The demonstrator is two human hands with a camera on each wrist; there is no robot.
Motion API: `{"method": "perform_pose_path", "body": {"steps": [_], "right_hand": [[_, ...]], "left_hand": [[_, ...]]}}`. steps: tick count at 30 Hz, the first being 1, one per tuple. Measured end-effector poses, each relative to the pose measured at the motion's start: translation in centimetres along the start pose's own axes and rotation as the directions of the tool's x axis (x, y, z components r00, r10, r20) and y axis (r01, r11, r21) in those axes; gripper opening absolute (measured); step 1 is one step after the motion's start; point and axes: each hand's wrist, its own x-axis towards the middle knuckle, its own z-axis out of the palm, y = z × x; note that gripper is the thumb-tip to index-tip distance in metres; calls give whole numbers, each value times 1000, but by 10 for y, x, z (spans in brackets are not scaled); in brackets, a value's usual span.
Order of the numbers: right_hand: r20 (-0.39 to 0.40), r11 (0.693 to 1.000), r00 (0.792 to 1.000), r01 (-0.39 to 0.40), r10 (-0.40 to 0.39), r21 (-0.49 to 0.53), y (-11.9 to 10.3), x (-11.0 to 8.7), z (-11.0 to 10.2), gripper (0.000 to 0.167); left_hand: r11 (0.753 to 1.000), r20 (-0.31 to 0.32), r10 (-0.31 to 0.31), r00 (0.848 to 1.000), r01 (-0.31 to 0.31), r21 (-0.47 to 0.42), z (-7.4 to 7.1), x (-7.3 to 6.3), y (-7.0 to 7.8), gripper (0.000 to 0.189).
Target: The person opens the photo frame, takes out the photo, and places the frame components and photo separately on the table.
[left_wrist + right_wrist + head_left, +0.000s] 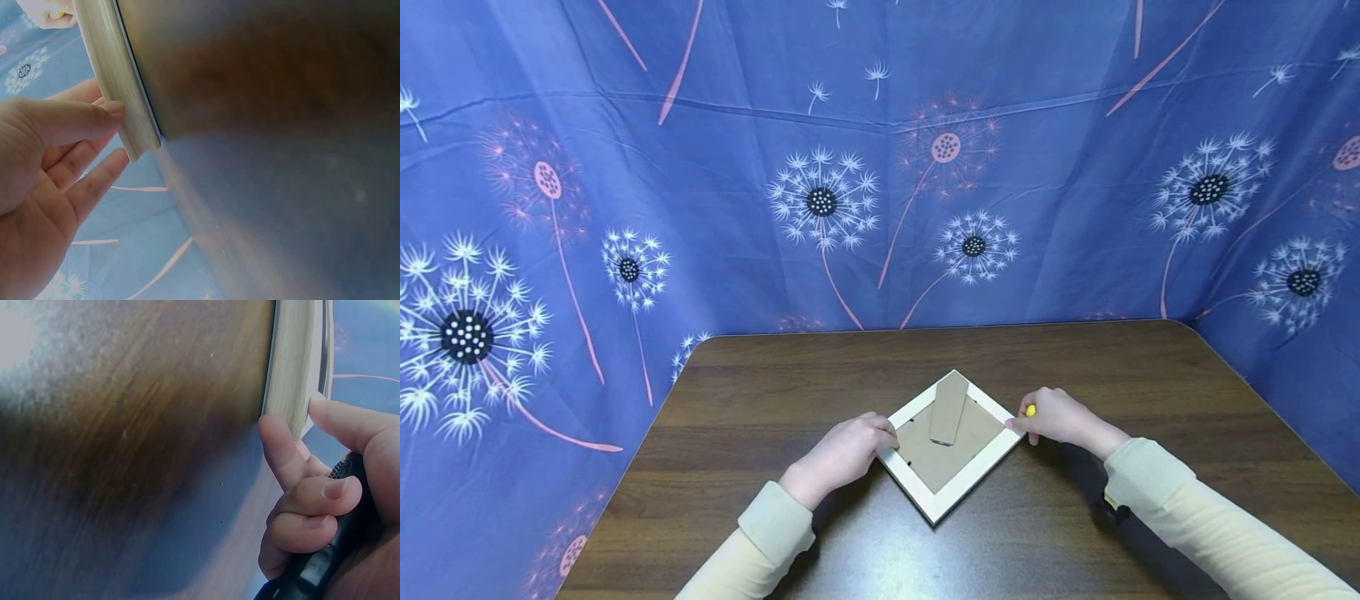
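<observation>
A pale wooden picture frame (974, 471) is turned with its back upward over the table, one corner toward me. Its brown backing board (917, 443) carries a fold-out easel stand (950, 407). At the left corner my left hand (848, 454) pinches the rim, thumb (94, 119) on one side and fingers on the other. The right corner is pinched between thumb and index finger of my right hand (1062, 417). Curled in that hand's other fingers is a black-handled tool (319, 565) with a yellow end (1031, 410); its kind cannot be told.
The dark wooden table (760, 383) extends around the frame on all sides. Behind it and at the sides hangs a blue cloth (722, 250) with dandelion prints. A small dark object (1116, 508) shows under the right cuff.
</observation>
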Motion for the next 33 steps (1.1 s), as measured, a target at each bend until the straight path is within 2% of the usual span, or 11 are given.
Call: {"method": "perform_pose_path", "body": {"steps": [15, 23, 28, 33], "right_hand": [[16, 999, 1000, -8, 7, 35, -5, -9, 1, 26], [22, 999, 999, -27, 26, 48, 0, -9, 2, 26], [10, 999, 1000, -8, 8, 48, 3, -8, 4, 26], [-15, 1000, 1000, 15, -15, 15, 2, -9, 1, 29]], "left_hand": [[999, 11, -3, 1000, 4, -37, -1, 1, -6, 36], [999, 9, 15, 1000, -14, -47, -1, 5, -8, 36], [999, 5, 22, 1000, -22, -46, 0, 5, -9, 35], [997, 7, -32, 999, 32, -73, -1, 2, -6, 28]]}}
